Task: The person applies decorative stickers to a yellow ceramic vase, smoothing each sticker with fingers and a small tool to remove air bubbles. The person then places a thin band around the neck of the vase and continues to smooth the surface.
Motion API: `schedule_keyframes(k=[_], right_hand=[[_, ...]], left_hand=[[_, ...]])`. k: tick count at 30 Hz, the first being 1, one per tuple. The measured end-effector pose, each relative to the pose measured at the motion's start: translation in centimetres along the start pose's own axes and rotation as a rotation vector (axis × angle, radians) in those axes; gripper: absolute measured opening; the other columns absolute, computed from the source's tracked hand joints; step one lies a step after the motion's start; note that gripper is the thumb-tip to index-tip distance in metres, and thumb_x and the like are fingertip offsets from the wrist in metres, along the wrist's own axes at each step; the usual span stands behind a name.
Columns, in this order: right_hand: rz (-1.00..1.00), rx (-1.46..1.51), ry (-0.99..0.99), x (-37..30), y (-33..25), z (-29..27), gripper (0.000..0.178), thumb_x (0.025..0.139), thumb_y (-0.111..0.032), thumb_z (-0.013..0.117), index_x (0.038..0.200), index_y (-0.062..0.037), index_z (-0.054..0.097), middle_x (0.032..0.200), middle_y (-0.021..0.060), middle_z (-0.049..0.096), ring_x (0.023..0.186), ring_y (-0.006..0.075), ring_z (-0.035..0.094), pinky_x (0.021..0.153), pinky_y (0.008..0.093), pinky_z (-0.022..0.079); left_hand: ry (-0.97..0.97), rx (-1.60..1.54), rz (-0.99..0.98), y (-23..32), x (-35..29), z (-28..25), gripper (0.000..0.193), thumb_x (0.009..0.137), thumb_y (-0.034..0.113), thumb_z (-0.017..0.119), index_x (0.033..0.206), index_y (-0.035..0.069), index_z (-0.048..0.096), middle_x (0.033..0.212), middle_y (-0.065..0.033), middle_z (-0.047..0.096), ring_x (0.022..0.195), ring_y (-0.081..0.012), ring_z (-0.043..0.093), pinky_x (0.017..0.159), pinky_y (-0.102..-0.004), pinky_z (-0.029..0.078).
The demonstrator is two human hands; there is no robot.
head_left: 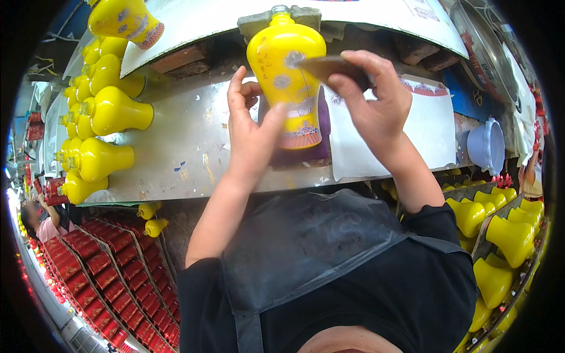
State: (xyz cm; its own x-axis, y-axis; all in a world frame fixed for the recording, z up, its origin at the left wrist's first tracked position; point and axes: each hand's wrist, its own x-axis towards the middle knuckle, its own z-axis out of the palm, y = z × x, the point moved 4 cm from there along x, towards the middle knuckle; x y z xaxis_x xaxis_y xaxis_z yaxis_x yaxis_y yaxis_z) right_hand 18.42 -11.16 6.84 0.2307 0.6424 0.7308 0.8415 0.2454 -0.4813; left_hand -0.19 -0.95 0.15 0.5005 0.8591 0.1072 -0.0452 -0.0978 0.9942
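Observation:
A yellow bottle with flower decals and a patterned band at its base lies neck-away on the bench, its neck over a grey block. Beneath its lower end is a purple cloth. My left hand is at the bottle's left side, fingers apart, the thumb over the lower edge; I cannot tell how firmly it touches. Between the thumb and fingers of my right hand is a dark, flat scraper, its tip over the flower decal on the bottle's right side.
Several plain yellow bottles lie stacked at the bench's left. A decal sheet lies right, near a pale blue tub. More yellow bottles fill racks at lower right; red boxes stand lower left. A person is at far left.

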Motion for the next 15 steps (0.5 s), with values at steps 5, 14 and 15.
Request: schedule_keyframes(k=[5,14,15], right_hand=[[-0.024,0.051,-0.100,0.9,0.1,0.8,0.034,0.090,-0.005,0.081,0.121,-0.0021,0.067,0.109,0.0107,0.072,0.094,0.0169,0.073,0.082,0.0271,0.060],[-0.159,0.078,-0.186,-3.7,-2.5,0.7,0.036,0.066,0.012,0.081,0.093,-0.0066,0.066,0.103,0.0139,0.074,0.089,0.0316,0.074,0.080,0.0360,0.059],[-0.183,0.147,-0.181,-4.4,-3.1,0.4,0.038,0.063,0.011,0.081,0.092,-0.0071,0.065,0.105,0.0151,0.074,0.091,0.0344,0.073,0.082,0.0380,0.059]], left_hand=[[-0.089,0.091,-0.013,-1.4,-1.4,-1.3,0.099,0.081,0.026,0.082,0.158,-0.001,0.025,0.136,-0.0170,0.052,0.131,-0.0289,0.049,0.117,-0.0444,0.035],[-0.164,0.398,0.227,-4.5,-4.2,-0.5,0.109,0.070,0.023,0.092,0.157,0.001,0.030,0.147,-0.0226,0.050,0.138,-0.0424,0.047,0.116,-0.0494,0.038],[-0.139,0.406,0.253,-4.5,-4.2,-0.6,0.095,0.078,0.017,0.086,0.156,0.002,0.034,0.146,-0.0207,0.052,0.135,-0.0405,0.050,0.114,-0.0480,0.041]])
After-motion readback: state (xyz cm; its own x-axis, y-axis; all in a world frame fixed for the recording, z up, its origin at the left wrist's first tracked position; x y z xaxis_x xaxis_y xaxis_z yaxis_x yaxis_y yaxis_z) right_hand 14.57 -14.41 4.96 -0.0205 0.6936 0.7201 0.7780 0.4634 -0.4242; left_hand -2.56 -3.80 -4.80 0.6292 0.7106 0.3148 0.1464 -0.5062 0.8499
